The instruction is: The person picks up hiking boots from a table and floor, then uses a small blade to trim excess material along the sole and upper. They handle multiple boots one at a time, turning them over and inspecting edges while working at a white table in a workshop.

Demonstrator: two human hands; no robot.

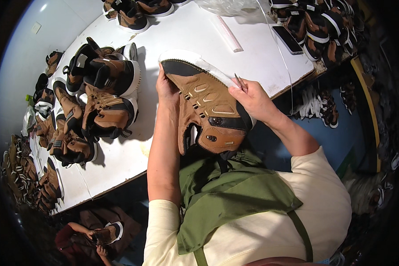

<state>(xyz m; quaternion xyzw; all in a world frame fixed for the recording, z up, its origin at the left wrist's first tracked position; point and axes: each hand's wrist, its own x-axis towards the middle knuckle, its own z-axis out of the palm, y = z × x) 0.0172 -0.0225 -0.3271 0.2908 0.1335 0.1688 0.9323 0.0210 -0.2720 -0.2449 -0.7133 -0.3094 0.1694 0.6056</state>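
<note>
A brown and black lace-up boot (212, 103) with a white sole is tilted in front of me above the table's near edge. My left hand (167, 87) is closed round its toe end. My right hand (255, 101) is closed on a small pointed metal tool (240, 81), which looks like thread snips. The tool's tip points away from me, just beside the white sole edge. My right fingers also rest against that sole edge. The boot's far side and the fingers behind it are hidden.
Several similar boots (111, 80) are heaped on the white table (164, 33) at left. More shoes (314, 26) are piled at far right, beside a phone (288, 40). A clear ruler-like strip (227, 33) and a white cord (283, 46) lie nearby. Another person (91, 235) handles a shoe at lower left.
</note>
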